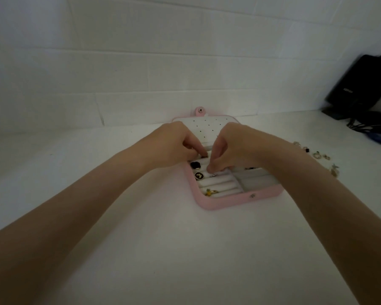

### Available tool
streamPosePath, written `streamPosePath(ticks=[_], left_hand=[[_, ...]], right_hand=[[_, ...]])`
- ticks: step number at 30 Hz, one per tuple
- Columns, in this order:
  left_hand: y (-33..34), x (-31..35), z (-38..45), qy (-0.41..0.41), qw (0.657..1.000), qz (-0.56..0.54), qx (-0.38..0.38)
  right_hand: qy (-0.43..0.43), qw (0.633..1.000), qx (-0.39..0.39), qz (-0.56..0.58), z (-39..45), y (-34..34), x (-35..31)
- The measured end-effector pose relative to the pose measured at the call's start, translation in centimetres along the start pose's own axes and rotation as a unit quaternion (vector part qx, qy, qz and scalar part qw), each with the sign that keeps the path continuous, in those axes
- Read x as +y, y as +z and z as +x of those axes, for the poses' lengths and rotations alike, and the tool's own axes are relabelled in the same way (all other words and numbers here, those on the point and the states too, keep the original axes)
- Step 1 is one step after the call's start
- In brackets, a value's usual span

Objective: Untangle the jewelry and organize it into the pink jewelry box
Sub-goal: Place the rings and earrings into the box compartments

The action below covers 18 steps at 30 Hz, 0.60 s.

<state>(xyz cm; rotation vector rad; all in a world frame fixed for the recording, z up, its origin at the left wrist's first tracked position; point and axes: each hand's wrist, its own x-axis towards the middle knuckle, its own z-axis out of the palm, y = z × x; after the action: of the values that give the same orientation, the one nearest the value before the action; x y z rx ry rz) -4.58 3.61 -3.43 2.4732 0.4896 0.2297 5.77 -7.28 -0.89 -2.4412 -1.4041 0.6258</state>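
Note:
The pink jewelry box (213,203) lies open on the white table, its dotted white lid (207,129) leaning toward the wall. Both hands hover over its ring rolls. My left hand (176,144) has curled fingers pressing at the upper rolls near a small dark piece (204,155). My right hand (231,148) pinches down with fingertips onto a roll beside a small silver ring (213,176). A black clover ring (195,165), a black round ring (199,175) and a gold ring (210,192) sit in the rolls. What the fingertips hold is hidden.
Loose jewelry (317,156) lies in a string on the table right of the box, partly behind my right forearm. A black device (361,84) with cables (365,126) stands at the far right by the white brick wall.

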Motion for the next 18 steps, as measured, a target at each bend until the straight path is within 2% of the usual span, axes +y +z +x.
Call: streamPosePath(ticks=[3, 6, 9, 12, 18], left_hand=[[-0.1, 0.2, -0.1, 0.002, 1.0, -0.005, 0.008], [-0.7, 0.2, -0.1, -0.003, 0.997, -0.06, 0.054], [-1.5, 0.2, -0.3, -0.025, 0.985, -0.16, 0.06], [-1.7, 0.5, -0.5, -0.028, 0.981, -0.19, 0.032], [-1.4, 0.5, -0.5, -0.029, 0.978, -0.202, 0.04]], right_hand=[[-0.004, 1.0, -0.016, 0.021, -0.1, -0.5, 0.1], [0.008, 0.986, 0.037, 0.165, -0.2, -1.5, 0.9], [0.034, 0.949, 0.091, 0.301, 0.1, -1.6, 1.7], [0.042, 0.933, 0.073, 0.351, 0.4, -1.1, 1.5], [0.046, 0.912, 0.03, 0.407, 0.7, -0.7, 0.8]])
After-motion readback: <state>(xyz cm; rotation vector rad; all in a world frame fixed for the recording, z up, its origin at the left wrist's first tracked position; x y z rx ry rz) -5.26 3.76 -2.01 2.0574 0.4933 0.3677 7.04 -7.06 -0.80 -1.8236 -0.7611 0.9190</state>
